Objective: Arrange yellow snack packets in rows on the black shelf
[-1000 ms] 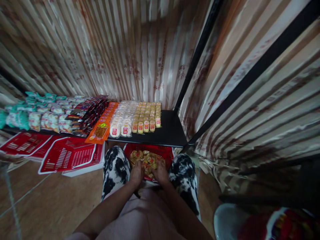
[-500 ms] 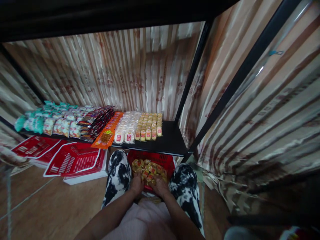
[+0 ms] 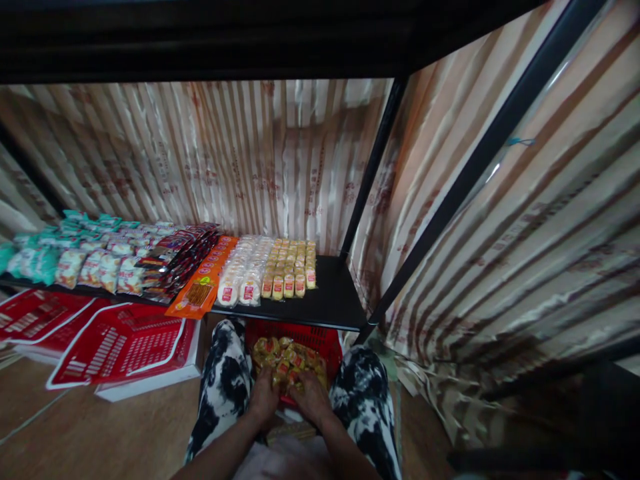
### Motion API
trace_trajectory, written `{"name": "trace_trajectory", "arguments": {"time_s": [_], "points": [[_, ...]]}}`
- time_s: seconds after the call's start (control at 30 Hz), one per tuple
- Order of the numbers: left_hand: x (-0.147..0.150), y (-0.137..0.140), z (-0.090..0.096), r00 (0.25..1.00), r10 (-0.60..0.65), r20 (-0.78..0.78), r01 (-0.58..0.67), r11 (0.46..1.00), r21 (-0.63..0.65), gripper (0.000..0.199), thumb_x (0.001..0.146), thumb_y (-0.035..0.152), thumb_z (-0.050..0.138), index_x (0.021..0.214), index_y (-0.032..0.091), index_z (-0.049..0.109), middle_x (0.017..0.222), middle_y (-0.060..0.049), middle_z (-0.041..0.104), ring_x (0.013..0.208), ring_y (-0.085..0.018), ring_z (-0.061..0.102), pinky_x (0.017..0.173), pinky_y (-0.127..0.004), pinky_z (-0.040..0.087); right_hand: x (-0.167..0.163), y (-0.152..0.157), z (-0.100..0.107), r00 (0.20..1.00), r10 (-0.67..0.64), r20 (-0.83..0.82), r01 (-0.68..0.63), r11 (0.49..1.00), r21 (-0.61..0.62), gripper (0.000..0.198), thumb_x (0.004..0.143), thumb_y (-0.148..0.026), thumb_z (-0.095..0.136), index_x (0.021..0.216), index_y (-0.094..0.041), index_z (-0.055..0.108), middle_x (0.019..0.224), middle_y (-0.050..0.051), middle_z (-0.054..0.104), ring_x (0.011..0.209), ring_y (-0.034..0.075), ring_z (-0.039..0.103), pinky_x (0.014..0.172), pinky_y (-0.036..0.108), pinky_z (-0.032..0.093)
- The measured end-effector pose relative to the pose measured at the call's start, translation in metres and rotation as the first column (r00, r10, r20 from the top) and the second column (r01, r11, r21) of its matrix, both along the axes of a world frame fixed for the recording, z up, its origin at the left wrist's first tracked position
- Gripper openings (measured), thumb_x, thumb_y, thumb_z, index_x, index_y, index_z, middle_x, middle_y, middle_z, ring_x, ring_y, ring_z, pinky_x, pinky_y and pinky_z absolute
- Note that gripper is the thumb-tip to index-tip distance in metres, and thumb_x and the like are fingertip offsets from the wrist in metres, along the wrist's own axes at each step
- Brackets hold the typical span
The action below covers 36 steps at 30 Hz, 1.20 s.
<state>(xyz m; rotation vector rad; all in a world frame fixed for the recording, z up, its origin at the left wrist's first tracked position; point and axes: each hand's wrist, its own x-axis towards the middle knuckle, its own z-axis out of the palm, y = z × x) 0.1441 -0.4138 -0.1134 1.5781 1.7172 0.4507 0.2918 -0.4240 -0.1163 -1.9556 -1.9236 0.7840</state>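
Between my knees sits a red plastic basket (image 3: 333,343) holding a heap of small yellow snacks in clear wrappers with red labels (image 3: 306,359). My left hand (image 3: 265,396) is at the near left of the heap, its fingers curled on a wrapped snack. My right hand (image 3: 311,395) is close beside it, fingers bent around another wrapped snack. The fingertips are partly hidden among the packs. Above the basket, rows of similar yellow wrapped snacks (image 3: 289,270) stand on a black shelf (image 3: 327,293).
Left along the shelf lie white round packs (image 3: 240,273), an orange packet (image 3: 197,288), dark packets (image 3: 183,257), white bags (image 3: 107,267) and teal bags (image 3: 37,257). Red baskets (image 3: 120,340) rest on the floor at left. Black posts (image 3: 373,170) and striped curtains (image 3: 500,267) border the right.
The view has shifted, so the shelf and basket appear lower and further left. My hands have drawn closer together and curled in at the near side of the heap.
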Motion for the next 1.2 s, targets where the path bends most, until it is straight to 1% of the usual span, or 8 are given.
{"name": "trace_trajectory", "arguments": {"time_s": [0.2,0.33,0.4,0.5,0.57,0.73,0.93,1.2], "points": [[0.002,0.019,0.012,0.959,0.214,0.184,-0.219,0.976,0.006,0.036,0.073,0.015,0.048,0.108,0.013,0.055,0.115,-0.011,0.060,0.116,-0.023,0.050,0.101,-0.032,0.035,0.010,0.016,0.000,0.946,-0.209,-0.249,0.244,0.963,0.118,0.036,0.081,-0.040,0.042,0.104,-0.020,0.062,0.110,0.010,0.063,0.105,0.024,0.057,0.091,0.036,0.044],[0.009,0.040,0.038,0.809,0.316,0.496,-0.298,0.947,-0.117,0.031,0.072,0.011,0.051,0.103,0.014,0.053,0.103,-0.008,0.064,0.100,-0.019,0.060,0.091,-0.031,0.045,0.017,0.033,0.013,0.744,-0.317,-0.588,0.411,0.911,0.029,0.050,0.077,-0.054,0.043,0.105,-0.015,0.058,0.102,0.013,0.065,0.094,0.024,0.062,0.086,0.036,0.047],[0.015,0.050,0.050,0.768,0.338,0.544,-0.299,0.940,-0.162,0.031,0.074,0.011,0.049,0.105,0.016,0.051,0.100,-0.006,0.065,0.092,-0.016,0.063,0.080,-0.027,0.050,0.018,0.040,0.028,0.612,-0.362,-0.703,0.446,0.892,-0.071,0.057,0.073,-0.059,0.049,0.110,-0.016,0.055,0.100,0.011,0.065,0.091,0.023,0.063,0.077,0.034,0.050],[0.024,0.058,0.063,0.608,0.407,0.682,-0.300,0.913,-0.277,0.030,0.075,0.009,0.050,0.104,0.016,0.048,0.103,-0.008,0.063,0.086,-0.014,0.064,0.070,-0.023,0.052,0.019,0.050,0.052,0.471,-0.358,-0.806,0.372,0.909,-0.187,0.059,0.071,-0.060,0.054,0.114,-0.020,0.054,0.099,0.008,0.067,0.086,0.021,0.064,0.065,0.028,0.050],[0.029,0.061,0.069,0.514,0.411,0.753,-0.267,0.911,-0.315,0.030,0.073,0.009,0.053,0.102,0.015,0.049,0.100,-0.008,0.063,0.082,-0.013,0.063,0.065,-0.021,0.052,0.020,0.055,0.064,0.424,-0.347,-0.836,0.308,0.924,-0.227,0.056,0.069,-0.059,0.058,0.109,-0.020,0.058,0.097,0.006,0.068,0.079,0.019,0.064,0.060,0.026,0.047],[0.036,0.067,0.082,0.441,0.383,0.812,-0.228,0.922,-0.312,0.037,0.070,0.011,0.059,0.105,0.015,0.049,0.087,-0.004,0.064,0.075,-0.012,0.062,0.058,-0.018,0.050,0.026,0.062,0.077,0.374,-0.394,-0.840,0.308,0.907,-0.288,0.051,0.061,-0.054,0.069,0.096,-0.018,0.062,0.079,0.002,0.069,0.059,0.011,0.059,0.046,0.018,0.036],[0.047,0.070,0.097,0.203,0.381,0.902,-0.134,0.923,-0.360,0.037,0.067,0.017,0.064,0.103,0.014,0.053,0.085,-0.004,0.065,0.076,-0.013,0.063,0.076,-0.027,0.052,0.030,0.064,0.077,0.144,-0.454,-0.879,0.356,0.853,-0.382,0.037,0.064,-0.046,0.069,0.090,-0.021,0.060,0.084,0.002,0.068,0.070,0.013,0.063,0.057,0.020,0.046],[0.059,0.079,0.111,0.170,0.478,0.862,-0.100,0.879,-0.467,0.028,0.071,0.019,0.062,0.098,0.017,0.055,0.091,-0.005,0.064,0.076,-0.013,0.063,0.067,-0.025,0.052,0.038,0.065,0.087,0.150,-0.366,-0.918,0.405,0.870,-0.280,0.048,0.064,-0.042,0.071,0.105,-0.023,0.055,0.098,0.003,0.067,0.080,0.017,0.064,0.065,0.025,0.049]]}}
